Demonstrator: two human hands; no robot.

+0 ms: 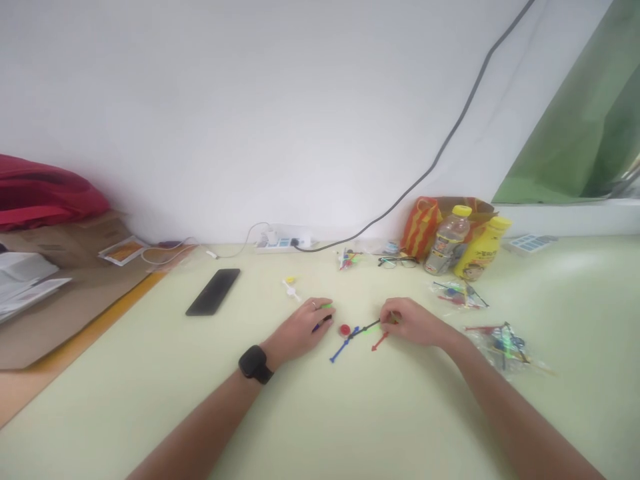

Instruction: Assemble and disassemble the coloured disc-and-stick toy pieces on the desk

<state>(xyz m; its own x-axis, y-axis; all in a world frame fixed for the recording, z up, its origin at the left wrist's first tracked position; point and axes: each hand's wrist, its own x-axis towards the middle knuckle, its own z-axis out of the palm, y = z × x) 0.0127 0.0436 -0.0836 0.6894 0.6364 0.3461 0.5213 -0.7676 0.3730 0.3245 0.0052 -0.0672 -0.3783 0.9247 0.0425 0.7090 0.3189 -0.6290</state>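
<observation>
- Left hand [301, 330]: lies on the pale green table [320, 427], fingers curled, gripping a short dark stick [323, 325] between them; a green piece [327, 305] shows at the fingertips. Whether the hand also holds that piece cannot be told.
- Wristwatch [256, 364]: black, on the left wrist.
- Right hand [413, 322]: lies on the table opposite the left one, fingertips pinched on the right end of a black stick [369, 327].
- Black stick: lies flat between the two hands, its left end meeting a blue stick [344, 345] that slants down to the left.
- Red disc [345, 329]: on the table just beside the left fingers and the blue stick.
- Red stick [380, 342]: flat on the table, just below the black stick, near the right hand.
- Phone [213, 291]: dark, screen off, well left of the hands.
- White and yellow piece [290, 287]: alone, behind the left hand.
- Two clear bags of coloured sticks [457, 294] [503, 344]: right of the right hand.
- Glasses [397, 261], two yellow-capped bottles [447, 248] [483, 250]: near the wall.
- Power strip [283, 241]: against the wall, cables plugged in.
</observation>
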